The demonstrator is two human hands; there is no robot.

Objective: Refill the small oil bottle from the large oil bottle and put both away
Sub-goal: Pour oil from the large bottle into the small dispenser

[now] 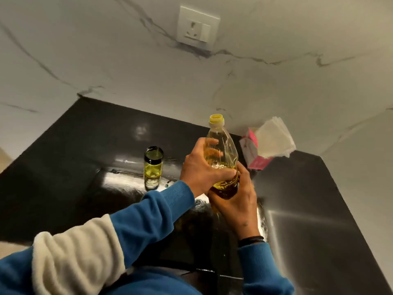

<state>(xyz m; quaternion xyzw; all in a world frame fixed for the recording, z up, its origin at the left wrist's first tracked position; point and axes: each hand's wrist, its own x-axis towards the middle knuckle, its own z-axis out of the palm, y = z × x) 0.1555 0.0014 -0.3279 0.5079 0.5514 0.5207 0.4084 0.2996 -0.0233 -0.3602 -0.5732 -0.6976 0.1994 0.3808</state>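
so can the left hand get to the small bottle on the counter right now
Probably not yet: the left hand grips the large bottle together with the right hand. The small bottle stands close, with nothing between.

No readable text anywhere

The large oil bottle (pixel 221 145) shows bare clear plastic — no label faces the camera. The small oil bottle (pixel 153 165) is plain glass. The pink tissue box (pixel 254 154) carries pale markings, too blurred to make out — and the wall socket (pixel 197 28) shows no lettering.
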